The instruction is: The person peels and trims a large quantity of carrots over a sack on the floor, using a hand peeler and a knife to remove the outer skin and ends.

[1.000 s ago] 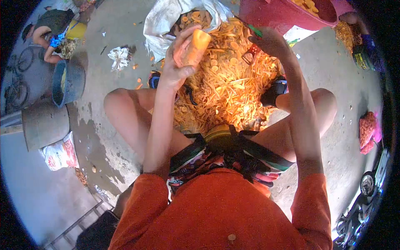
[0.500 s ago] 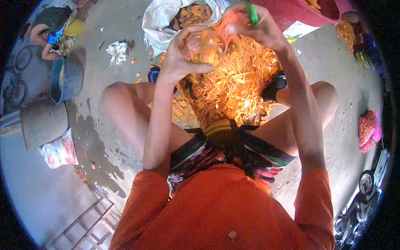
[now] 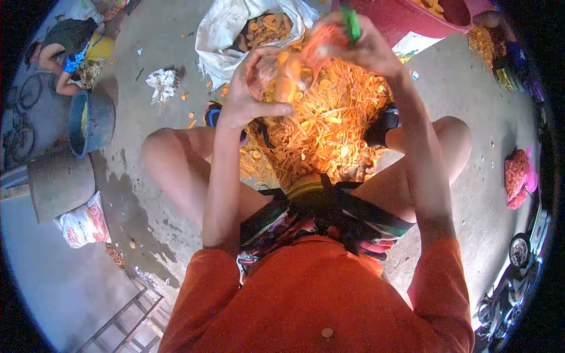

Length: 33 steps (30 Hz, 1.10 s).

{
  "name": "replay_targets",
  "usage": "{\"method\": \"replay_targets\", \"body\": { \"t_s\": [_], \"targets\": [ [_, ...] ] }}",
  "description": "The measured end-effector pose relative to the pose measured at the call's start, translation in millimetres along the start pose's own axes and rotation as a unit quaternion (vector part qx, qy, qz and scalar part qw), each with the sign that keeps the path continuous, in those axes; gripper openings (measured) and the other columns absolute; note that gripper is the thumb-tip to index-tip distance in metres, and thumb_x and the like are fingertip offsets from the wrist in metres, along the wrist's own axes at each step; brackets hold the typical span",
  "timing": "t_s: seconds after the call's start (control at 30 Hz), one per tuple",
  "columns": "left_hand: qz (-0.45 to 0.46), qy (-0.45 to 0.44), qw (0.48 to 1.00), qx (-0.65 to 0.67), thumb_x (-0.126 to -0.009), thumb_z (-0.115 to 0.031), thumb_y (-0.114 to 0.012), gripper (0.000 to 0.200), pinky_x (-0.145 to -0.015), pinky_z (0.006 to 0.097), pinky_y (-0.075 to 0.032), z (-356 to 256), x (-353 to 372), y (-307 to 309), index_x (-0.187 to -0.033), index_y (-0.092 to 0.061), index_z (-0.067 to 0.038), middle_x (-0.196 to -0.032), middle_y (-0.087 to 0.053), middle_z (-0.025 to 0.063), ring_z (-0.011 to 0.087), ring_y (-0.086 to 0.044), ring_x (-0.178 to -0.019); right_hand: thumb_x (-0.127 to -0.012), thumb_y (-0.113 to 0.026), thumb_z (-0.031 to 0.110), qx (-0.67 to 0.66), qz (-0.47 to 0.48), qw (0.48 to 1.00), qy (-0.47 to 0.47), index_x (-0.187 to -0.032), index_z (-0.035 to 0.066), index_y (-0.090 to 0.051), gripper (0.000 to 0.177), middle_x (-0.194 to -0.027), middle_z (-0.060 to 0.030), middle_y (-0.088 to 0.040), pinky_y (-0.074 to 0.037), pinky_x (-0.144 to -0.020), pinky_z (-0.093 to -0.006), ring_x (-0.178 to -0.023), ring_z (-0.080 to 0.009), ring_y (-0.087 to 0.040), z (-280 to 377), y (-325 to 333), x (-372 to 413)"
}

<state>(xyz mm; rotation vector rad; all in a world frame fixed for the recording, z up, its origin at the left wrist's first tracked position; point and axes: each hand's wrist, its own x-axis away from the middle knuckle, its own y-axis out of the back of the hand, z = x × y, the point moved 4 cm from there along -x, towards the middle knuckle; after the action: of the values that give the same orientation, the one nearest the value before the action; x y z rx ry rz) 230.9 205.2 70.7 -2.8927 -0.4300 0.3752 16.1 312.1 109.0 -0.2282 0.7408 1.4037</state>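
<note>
My left hand (image 3: 242, 100) is wrapped around a thick, peeled-looking orange carrot (image 3: 286, 79), held roughly upright with the thumb stretched below it. To the right, my right hand (image 3: 376, 52) grips a green-handled peeler (image 3: 351, 25), whose reddish working end is smeared by motion close to the carrot. Beneath both hands, a large heap of orange peelings (image 3: 329, 129) lies on the floor between my feet, with a few round cut ends among the strips.
An open white sack (image 3: 220, 41) of brown-skinned roots stands ahead. At upper right is a red tub (image 3: 406, 20) with orange pieces. A blue-grey bucket (image 3: 91, 123) and another person (image 3: 67, 47) are on the left. A pink bag (image 3: 518, 179) lies right, near motorcycles (image 3: 518, 253).
My right hand and the peeler have shifted slightly down beside the carrot. The carrot has turned more upright in my left hand, and the whole view has moved a little.
</note>
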Motion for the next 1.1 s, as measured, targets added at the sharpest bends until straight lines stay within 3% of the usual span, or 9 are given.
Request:
{"method": "replay_targets", "body": {
  "t_s": [0.1, 0.13, 0.37, 0.47, 0.57, 0.7, 0.83, 0.97, 1.1],
  "targets": [
    [-0.005, 0.000, 1.000, 0.009, -0.047, -0.007, -0.096, 0.102, -0.110, 0.0328, -0.038, -3.7, 0.6, -2.2, -0.137, -0.046, -0.002, -0.129, -0.055, 0.0037, 0.0159, -0.051, -0.124, -0.083, -0.081, 0.019, -0.066, -0.065, 0.995, -0.039, -0.111, 0.001, -0.063, 0.038, -0.106, -0.0063, -0.068, -0.054, -0.080, -0.0339, -0.094, -0.0159, -0.065, -2.2, 18.1, 8.8],
    [-0.016, -0.005, 0.999, 0.038, -0.047, -0.008, -0.096, 0.102, -0.110, 0.0329, -0.038, -6.5, 3.6, -6.9, -0.136, -0.046, -0.003, -0.129, -0.055, 0.0038, 0.0163, -0.051, -0.124, -0.084, -0.079, 0.014, 0.038, -0.117, 0.982, -0.142, -0.111, 0.001, -0.063, 0.034, -0.100, -0.0052, -0.068, -0.054, -0.078, -0.0310, -0.090, -0.0157, -0.065, -13.8, 27.8, 13.0],
    [-0.061, 0.032, 0.997, 0.028, -0.049, -0.012, -0.094, 0.099, -0.109, 0.0320, -0.038, 4.6, 2.9, -0.7, -0.135, -0.048, -0.002, -0.128, -0.055, 0.0052, 0.0163, -0.051, -0.123, -0.086, -0.078, 0.010, 0.038, -0.051, 0.996, -0.055, -0.105, 0.003, -0.068, 0.023, -0.099, -0.0032, -0.071, -0.053, -0.084, -0.0299, -0.095, -0.0111, -0.065, 4.1, -12.9, -0.3],
    [-0.035, -0.010, 0.999, 0.005, -0.049, -0.013, -0.095, 0.097, -0.108, 0.0323, -0.039, -6.5, 0.8, -4.3, -0.133, -0.049, -0.003, -0.126, -0.056, 0.0051, 0.0157, -0.052, -0.122, -0.089, -0.075, 0.012, -0.012, -0.098, 0.981, -0.168, -0.110, 0.001, -0.065, 0.026, -0.095, -0.0021, -0.068, -0.053, -0.080, -0.0281, -0.091, -0.0107, -0.063, 11.1, 4.3, 1.7],
    [-0.076, 0.025, 0.997, 0.021, -0.048, -0.012, -0.095, 0.096, -0.108, 0.0329, -0.038, 4.4, -1.7, 6.4, -0.132, -0.049, -0.002, -0.126, -0.055, 0.0053, 0.0163, -0.052, -0.122, -0.090, -0.074, 0.012, 0.023, -0.034, 0.999, -0.030, -0.110, 0.001, -0.065, 0.024, -0.090, -0.0014, -0.068, -0.054, -0.076, -0.0265, -0.084, -0.0097, -0.064, 23.4, -36.0, -8.5],
    [-0.015, -0.005, 1.000, -0.010, -0.044, -0.007, -0.095, 0.101, -0.107, 0.0334, -0.041, -8.2, 0.7, -7.4, -0.133, -0.047, -0.002, -0.124, -0.056, 0.0061, 0.0179, -0.053, -0.120, -0.085, -0.078, 0.008, 0.039, -0.111, 0.983, -0.142, -0.107, 0.002, -0.068, 0.026, -0.098, -0.0029, -0.071, -0.053, -0.086, -0.0285, -0.093, -0.0105, -0.065, -6.7, 7.5, -5.5],
    [-0.067, 0.012, 0.997, 0.042, -0.048, -0.014, -0.095, 0.102, -0.108, 0.0348, -0.042, 1.6, -6.0, -5.7, -0.137, -0.049, 0.002, -0.133, -0.056, 0.0094, 0.0179, -0.054, -0.123, -0.088, -0.075, 0.008, 0.059, -0.040, 0.997, -0.018, -0.102, -0.001, -0.067, 0.019, -0.096, -0.0054, -0.073, -0.055, -0.081, -0.0287, -0.088, -0.0132, -0.069, 30.4, -28.6, -12.3],
    [-0.039, -0.019, 0.999, 0.032, -0.050, -0.017, -0.095, 0.101, -0.106, 0.0345, -0.043, -1.4, -2.3, -14.3, -0.138, -0.049, 0.003, -0.135, -0.056, 0.0088, 0.0185, -0.054, -0.125, -0.085, -0.078, 0.006, -0.031, -0.112, 0.975, -0.188, -0.107, 0.001, -0.068, 0.025, -0.100, -0.0027, -0.070, -0.052, -0.088, -0.0297, -0.096, -0.0120, -0.064, 9.9, 4.8, -3.1],
    [-0.073, 0.001, 0.994, 0.084, -0.051, -0.018, -0.095, 0.102, -0.106, 0.0349, -0.045, 3.0, -5.9, -16.2, -0.139, -0.048, 0.004, -0.136, -0.056, 0.0101, 0.0196, -0.055, -0.125, -0.089, -0.073, 0.006, 0.066, -0.062, 0.995, -0.044, -0.103, 0.000, -0.067, 0.016, -0.097, -0.0046, -0.072, -0.054, -0.083, -0.0288, -0.092, -0.0130, -0.068, 33.5, -23.2, -10.3]
  ]
}}
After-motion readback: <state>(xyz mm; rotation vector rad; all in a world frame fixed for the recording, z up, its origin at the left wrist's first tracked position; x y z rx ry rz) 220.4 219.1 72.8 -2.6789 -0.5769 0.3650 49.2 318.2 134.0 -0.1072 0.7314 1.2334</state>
